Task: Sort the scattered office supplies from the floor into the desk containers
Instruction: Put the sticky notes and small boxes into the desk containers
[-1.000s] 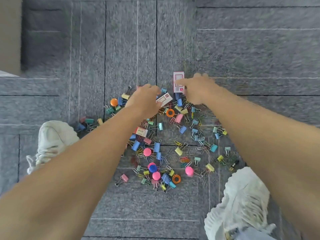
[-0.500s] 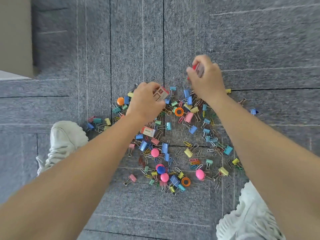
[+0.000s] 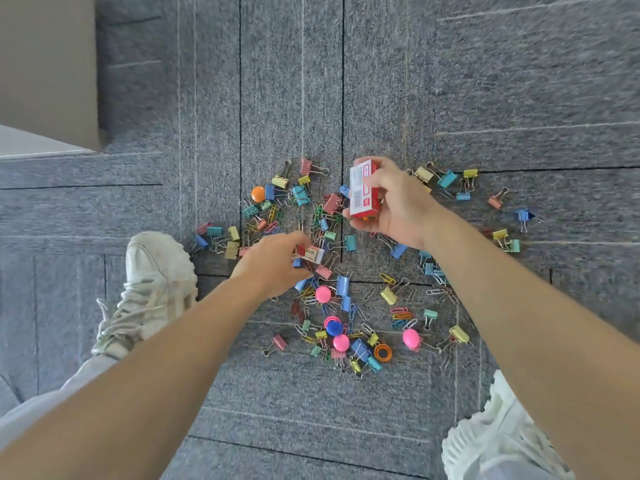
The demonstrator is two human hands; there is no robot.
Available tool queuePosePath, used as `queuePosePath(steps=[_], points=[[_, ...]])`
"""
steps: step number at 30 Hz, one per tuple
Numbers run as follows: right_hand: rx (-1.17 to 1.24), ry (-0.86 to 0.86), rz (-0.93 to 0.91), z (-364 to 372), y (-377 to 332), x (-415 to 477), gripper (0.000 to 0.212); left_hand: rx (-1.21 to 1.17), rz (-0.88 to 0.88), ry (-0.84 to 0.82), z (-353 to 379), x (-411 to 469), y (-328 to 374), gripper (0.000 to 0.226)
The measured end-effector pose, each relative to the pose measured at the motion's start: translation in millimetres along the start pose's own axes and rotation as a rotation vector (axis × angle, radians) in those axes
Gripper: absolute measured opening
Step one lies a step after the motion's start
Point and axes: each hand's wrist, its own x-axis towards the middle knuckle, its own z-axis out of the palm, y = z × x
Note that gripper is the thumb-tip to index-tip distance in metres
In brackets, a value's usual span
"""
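1. Red-and-white staple box [image 3: 363, 188] upright in my right hand [image 3: 398, 206], lifted above the pile; fingers wrapped behind it, thumb under its lower end.
2. My left hand [image 3: 273, 263] is low, fingertips pinched on a smaller box [image 3: 311, 253] among the clips.
3. Binder clips [image 3: 343, 285], paper clips, pink magnets [image 3: 323, 294] scattered across grey carpet [image 3: 485, 81] between my shoes [image 3: 156, 285].

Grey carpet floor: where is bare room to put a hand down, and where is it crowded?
The grey carpet floor is bare beyond the pile's far edge, and near, between the two white shoes. Crowded: the scattered coloured binder clips and paper clips between left hand and right hand.
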Motion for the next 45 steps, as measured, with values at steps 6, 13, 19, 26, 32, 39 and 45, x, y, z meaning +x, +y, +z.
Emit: queuePosePath(steps=[6, 13, 19, 26, 32, 39, 45], points=[[-0.248, 0.06, 0.075, 2.3, 17.6, 3.6, 0.012, 0.124, 0.06, 0.077, 8.2, 9.8, 4.4, 0.032], [-0.015, 0.018, 0.155, 2.3, 18.2, 7.4, 0.025, 0.186, 0.093, 0.11, 8.7, 21.7, 6.6, 0.035], [0.046, -0.01, 0.161, 3.1, 13.9, 7.6, 0.033, -0.115, -0.033, 0.15, 1.1, 21.2, -5.5, 0.021], [-0.46, 0.016, 0.075, 65.6, -47.9, -44.6, 0.018, -0.697, -0.059, 0.193, -73.5, -45.3, -14.1, 0.027], [-0.833, -0.065, -0.174, 154.3, -129.3, -169.3, 0.016, -0.97, 0.032, 0.18, -160.1, -160.5, -0.7, 0.015], [-0.973, -0.102, -0.454, 268.5, -158.3, -363.5, 0.026, -1.264, 0.162, 0.388, -236.6, -341.8, 30.2, 0.021], [-0.863, -0.1, -0.64, 342.0, -129.4, -518.1, 0.023, -1.606, 0.368, 0.456, -246.6, -499.8, 42.3, 0.02]])
